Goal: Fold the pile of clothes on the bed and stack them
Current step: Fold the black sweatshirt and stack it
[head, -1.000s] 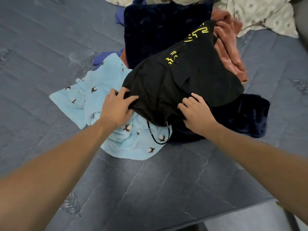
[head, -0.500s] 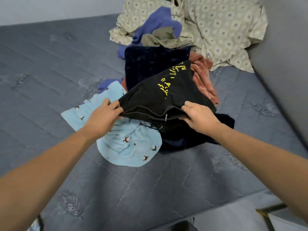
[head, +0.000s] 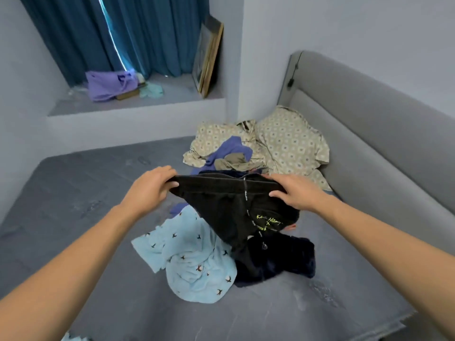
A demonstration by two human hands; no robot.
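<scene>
Lifted off the pile, black shorts (head: 231, 210) hang gripped by both hands (head: 150, 188) (head: 295, 193) above blue towel (head: 194, 254).

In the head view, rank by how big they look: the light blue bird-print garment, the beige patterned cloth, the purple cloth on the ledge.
1. Beige patterned cloth; light blue bird-print garment: alike; nearness inflates the blue one.
2. Purple cloth on the ledge: smallest, but farthest.

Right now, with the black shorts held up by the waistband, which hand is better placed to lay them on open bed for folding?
Left, probably. The left hand grips the black shorts on the side facing bare mattress; the right hand sits over the pile, near the headboard.
</scene>
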